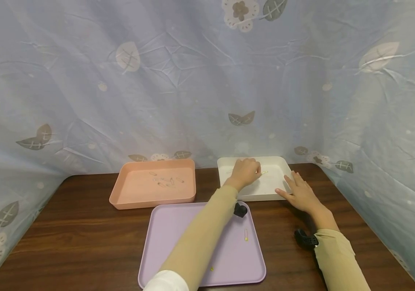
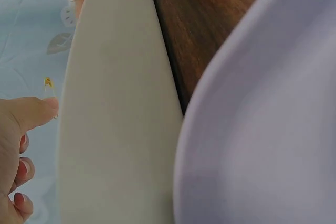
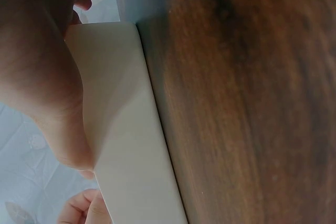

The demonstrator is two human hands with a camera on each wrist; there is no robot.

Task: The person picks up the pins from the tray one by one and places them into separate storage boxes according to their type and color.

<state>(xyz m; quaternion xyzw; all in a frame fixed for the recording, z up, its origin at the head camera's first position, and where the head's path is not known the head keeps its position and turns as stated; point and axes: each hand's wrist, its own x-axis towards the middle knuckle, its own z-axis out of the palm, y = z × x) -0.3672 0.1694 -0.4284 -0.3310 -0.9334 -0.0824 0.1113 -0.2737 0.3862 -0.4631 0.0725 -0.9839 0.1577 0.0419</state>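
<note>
Left hand point(image 1: 244, 173) is down in the white tray point(image 1: 265, 193), right of center, fingers curled onto a small pin point(image 2: 48, 83). Right hand point(image 1: 299, 192) rests flat on the tray's edge. Looks like mid-pickup; next needs a clean pinch and lift.

The left hand point(image 1: 244, 173) covers the middle of the white tray point(image 1: 270, 190), so whatever its fingertips touch is hidden in the head view. Pins in the pink tray point(image 1: 127, 198) are too tiny to count. The right-wrist view is mostly blurry palm.
</note>
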